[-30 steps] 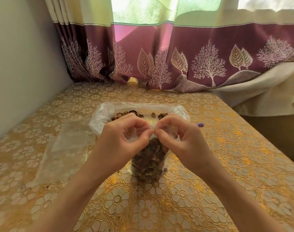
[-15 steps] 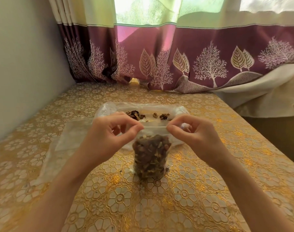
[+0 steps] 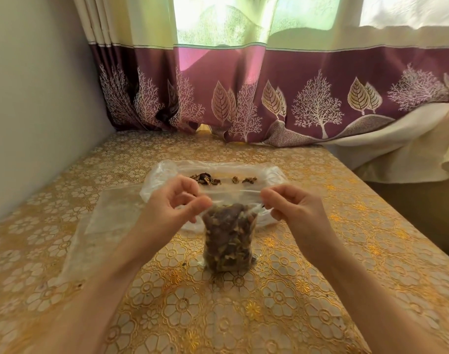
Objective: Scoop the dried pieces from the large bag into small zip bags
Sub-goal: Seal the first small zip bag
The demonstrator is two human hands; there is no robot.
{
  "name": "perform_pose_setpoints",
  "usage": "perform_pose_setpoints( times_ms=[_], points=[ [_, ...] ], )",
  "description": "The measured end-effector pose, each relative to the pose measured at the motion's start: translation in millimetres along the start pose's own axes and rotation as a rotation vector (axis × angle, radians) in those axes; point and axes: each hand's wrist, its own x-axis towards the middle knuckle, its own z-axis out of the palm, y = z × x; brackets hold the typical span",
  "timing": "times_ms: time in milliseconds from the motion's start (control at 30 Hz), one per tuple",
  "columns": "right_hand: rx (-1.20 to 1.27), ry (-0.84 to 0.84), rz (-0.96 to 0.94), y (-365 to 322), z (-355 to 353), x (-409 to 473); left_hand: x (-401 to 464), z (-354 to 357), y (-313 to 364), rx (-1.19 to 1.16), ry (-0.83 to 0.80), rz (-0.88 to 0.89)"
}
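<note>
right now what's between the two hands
In the head view, the small bag's clear top edge stretches from the left hand to the right hand, each pinching an end. Behind it lies the large bag.

I see the counter [image 3: 320, 251] covered in a gold cloth with a white lace-like flower pattern. The small zip bag [image 3: 228, 241] is clear plastic, packed with dark brown and purplish dried pieces flecked with pale tan. The large bag [image 3: 243, 169] behind it is clear too, with a few brown bits. The curtain [image 3: 320, 80] is plum below with white trees and beige leaves, cream above
</note>
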Motion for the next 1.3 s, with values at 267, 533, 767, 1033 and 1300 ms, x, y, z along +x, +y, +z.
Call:
perform_pose_setpoints(
  times_ms=[267, 533, 767, 1033, 1300],
  points=[
    [-0.011, 0.05, 0.104, 23, 26, -9, -1, 2, -18, 0.019, -0.168, -0.206],
    [-0.526, -0.035, -0.186, 19, 44, -21, 0, 15, -12, -0.316, 0.017, -0.121],
    [-0.66, 0.277, -0.49, 5, 21, -4, -1, 25, -18, 0.34, -0.027, 0.16],
    [-0.711, 0.733, -0.217, 22, -59, 38, 3, 12, -59, 1.019, -0.053, 0.22],
    [-0.917, 0.617, 0.127, 65, -94, 46, 4, 15, -64, 1.017, -0.087, 0.196]
  ],
)
